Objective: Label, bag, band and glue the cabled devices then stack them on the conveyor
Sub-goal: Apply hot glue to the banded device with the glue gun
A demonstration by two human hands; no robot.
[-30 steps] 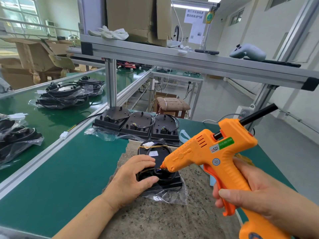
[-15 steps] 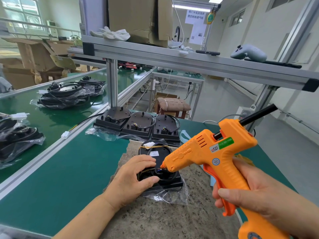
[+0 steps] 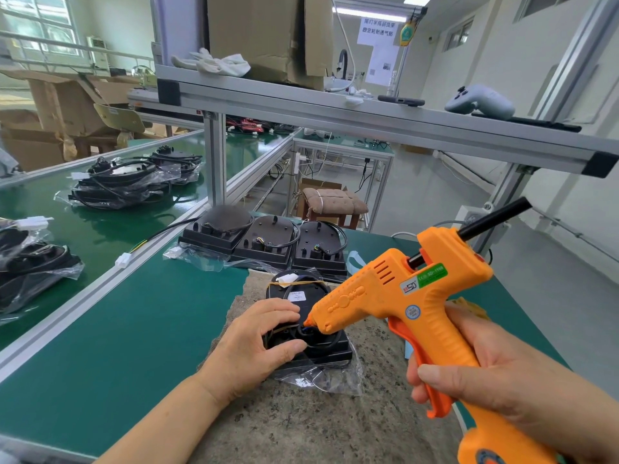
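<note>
A black cabled device (image 3: 303, 298) in a clear plastic bag lies on a stone slab (image 3: 321, 420). It carries a white label and a yellow rubber band. My left hand (image 3: 258, 343) grips its near left edge, thumb and fingers curled round the coiled cable. My right hand (image 3: 495, 386) holds an orange glue gun (image 3: 402, 296) by the grip. The gun's nozzle tip touches the cable entry at the device's middle. Three more black devices (image 3: 268, 242) stand in a row behind.
Bagged devices (image 3: 127, 182) lie stacked on the green conveyor (image 3: 100, 229) to the left, beyond an aluminium rail (image 3: 110, 283). An aluminium shelf (image 3: 335, 112) overhead holds a cardboard box, white gloves and a grey controller. A padded stool (image 3: 331, 202) stands behind the bench.
Both hands and the glue gun stay almost still; the nozzle remains pressed at the same spot on the device.
</note>
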